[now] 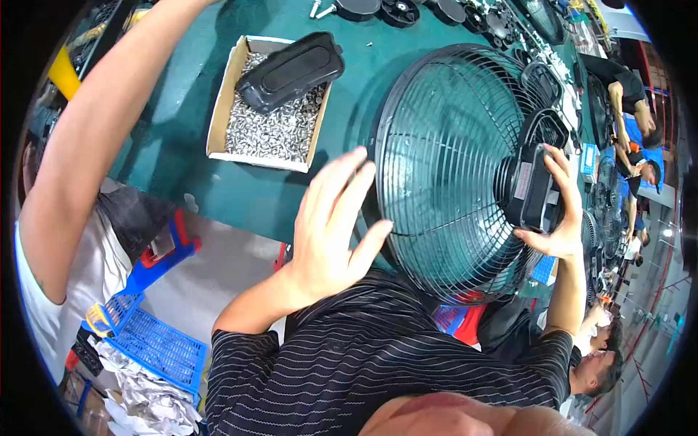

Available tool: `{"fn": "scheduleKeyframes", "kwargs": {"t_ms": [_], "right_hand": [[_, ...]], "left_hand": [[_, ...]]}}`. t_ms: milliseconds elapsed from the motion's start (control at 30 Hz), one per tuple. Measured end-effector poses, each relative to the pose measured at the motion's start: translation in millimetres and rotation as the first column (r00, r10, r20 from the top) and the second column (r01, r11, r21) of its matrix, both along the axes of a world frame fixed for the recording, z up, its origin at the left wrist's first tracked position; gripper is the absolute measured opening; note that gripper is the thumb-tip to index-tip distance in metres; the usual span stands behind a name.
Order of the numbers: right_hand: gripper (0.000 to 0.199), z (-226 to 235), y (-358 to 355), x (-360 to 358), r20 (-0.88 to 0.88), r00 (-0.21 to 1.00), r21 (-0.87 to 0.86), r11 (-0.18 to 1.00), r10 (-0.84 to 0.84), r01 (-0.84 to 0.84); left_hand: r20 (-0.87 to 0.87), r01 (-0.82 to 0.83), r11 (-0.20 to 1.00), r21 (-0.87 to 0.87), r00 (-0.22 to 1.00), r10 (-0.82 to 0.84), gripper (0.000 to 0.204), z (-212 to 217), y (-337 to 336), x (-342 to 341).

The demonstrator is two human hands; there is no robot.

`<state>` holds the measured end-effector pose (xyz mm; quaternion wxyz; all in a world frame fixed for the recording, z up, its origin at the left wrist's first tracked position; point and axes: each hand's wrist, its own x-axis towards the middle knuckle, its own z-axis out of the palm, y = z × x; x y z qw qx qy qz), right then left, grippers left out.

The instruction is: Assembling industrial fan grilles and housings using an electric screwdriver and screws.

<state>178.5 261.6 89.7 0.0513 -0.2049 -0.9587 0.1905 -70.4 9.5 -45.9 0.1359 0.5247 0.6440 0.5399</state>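
Note:
A black wire fan guard [436, 185] stands on edge on the green table in front of me, with a black motor housing [536, 185] at its hub on the right. My right hand [563, 218] grips this housing, fingers over its top and thumb underneath. Beside the guard's left rim is my left hand [327, 229], its fingers spread and nothing in it. Whether its thumb touches the rim I cannot tell. Left of the guard, a cardboard box [214, 131] holds many small silver screws [269, 134], and a black oblong plastic cover [291, 73] lies across it.
Another person's bare arm [102, 123] reaches over the table [247, 200] from the left. Round black parts [398, 11] lie along the far side. At lower left is a blue plastic crate [163, 349] near crumpled paper [145, 396]. Several people work farther right.

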Motion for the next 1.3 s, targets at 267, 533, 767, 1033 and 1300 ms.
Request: {"fn": "scheduleKeyframes", "kwargs": {"t_ms": [267,533,767,1033,1300], "right_hand": [[0.099,-22,18,-3,0.008,0.997,-0.058,0.995,0.081,-0.08],[0.098,-25,25,1,-0.038,0.994,-0.033,0.994,0.104,-0.105],[0.098,-29,25,2,-0.045,0.995,-0.04,0.995,0.086,-0.088],[0.098,-28,24,2,-0.031,0.997,-0.047,0.996,0.075,-0.077],[0.098,-29,25,1,-0.035,0.996,-0.05,0.996,0.078,-0.08]], "left_hand": [[-0.197,0.043,0.948,-0.316,0.974,-0.11,0.054,1,19,-4],[-0.194,0.072,0.944,-0.323,0.971,-0.141,0.053,2,25,-6],[-0.224,0.067,0.94,-0.333,0.963,-0.148,0.056,0,27,-6],[-0.234,0.07,0.936,-0.344,0.959,-0.157,0.055,0,28,-6],[-0.255,0.057,0.934,-0.351,0.955,-0.154,0.055,0,28,-6]]}}
